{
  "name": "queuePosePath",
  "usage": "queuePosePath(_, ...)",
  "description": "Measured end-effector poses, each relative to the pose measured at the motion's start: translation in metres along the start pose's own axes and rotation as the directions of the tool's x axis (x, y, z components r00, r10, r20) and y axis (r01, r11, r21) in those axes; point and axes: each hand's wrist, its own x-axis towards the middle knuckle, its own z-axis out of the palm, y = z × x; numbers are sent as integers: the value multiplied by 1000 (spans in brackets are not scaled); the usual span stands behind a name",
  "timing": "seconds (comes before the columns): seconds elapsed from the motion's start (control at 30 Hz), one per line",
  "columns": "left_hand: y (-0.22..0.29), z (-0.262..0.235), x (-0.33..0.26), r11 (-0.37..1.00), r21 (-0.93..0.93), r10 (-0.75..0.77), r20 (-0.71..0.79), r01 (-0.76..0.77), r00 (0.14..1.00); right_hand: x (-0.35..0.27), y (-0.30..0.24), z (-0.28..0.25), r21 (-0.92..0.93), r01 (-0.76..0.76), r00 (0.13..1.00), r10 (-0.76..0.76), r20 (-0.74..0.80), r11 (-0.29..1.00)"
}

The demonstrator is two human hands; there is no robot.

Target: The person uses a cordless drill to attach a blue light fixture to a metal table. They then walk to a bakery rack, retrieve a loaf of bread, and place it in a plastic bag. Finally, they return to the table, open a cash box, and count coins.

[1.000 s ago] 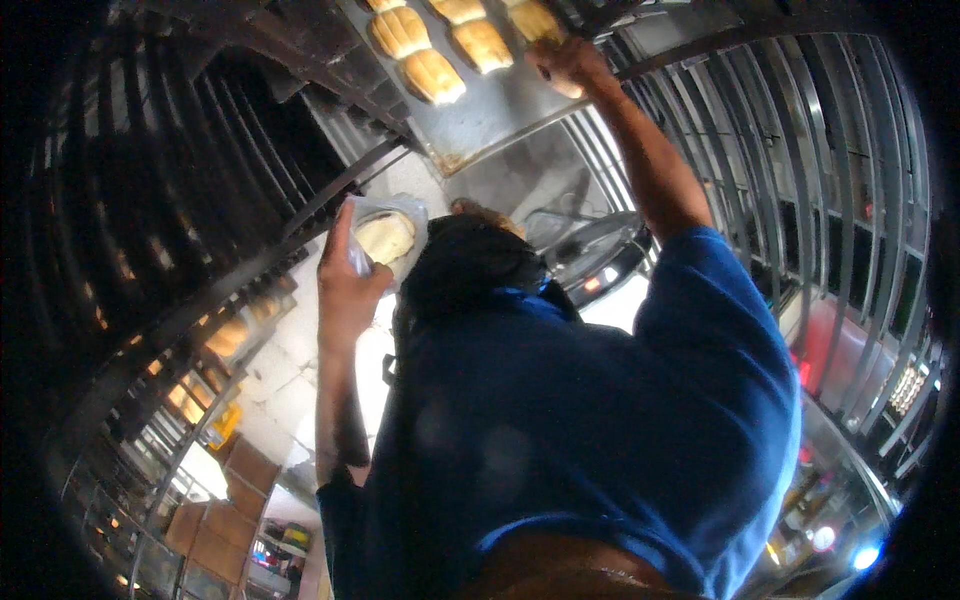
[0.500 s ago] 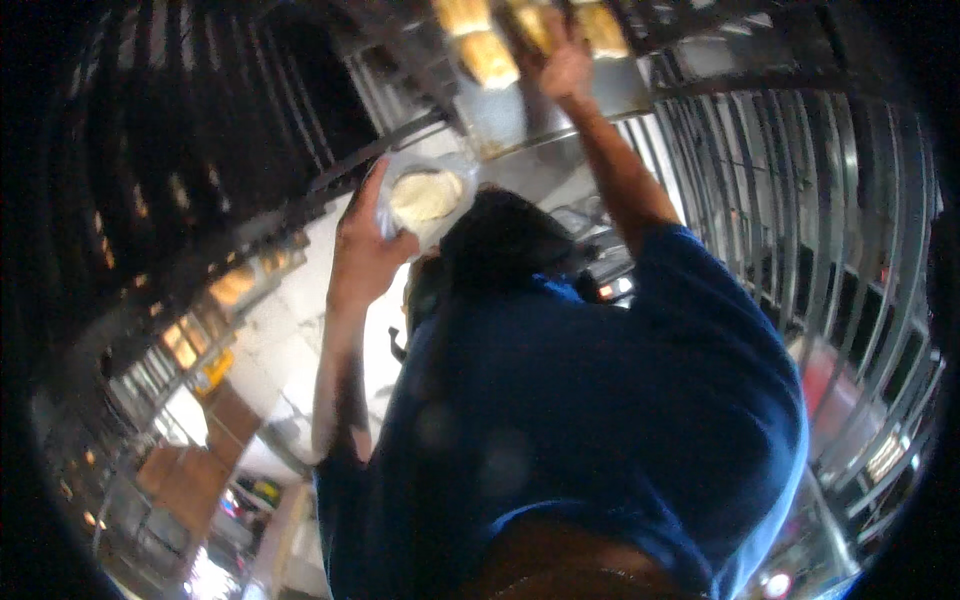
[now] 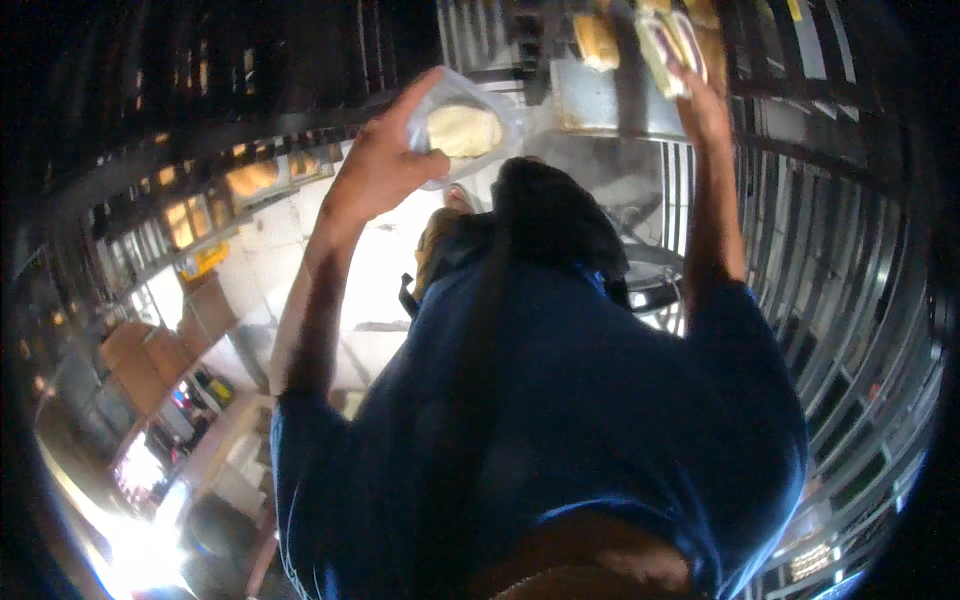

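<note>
The left hand [image 3: 385, 165] pinches a clear bag of pale dough [image 3: 462, 130] between thumb and fingers, while the right hand [image 3: 700, 105] closes its fingers on a wrapped bun [image 3: 672, 45] above them.

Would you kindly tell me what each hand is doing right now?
Left hand: closed on a clear bag with a pale bun inside.
Right hand: gripping a wrapped bun at the tray.
</note>
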Motion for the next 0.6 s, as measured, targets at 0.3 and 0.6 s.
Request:
queuePosePath(0.3,29,-23,-58,997,56,48,110,-55,993,-128,-23,208,-338,905,391,-189,901,259)
queuePosePath(0.6,-109,-56,-228,949,67,307,-429,-309,850,-219,50,385,-40,972,-13,223,975,233)
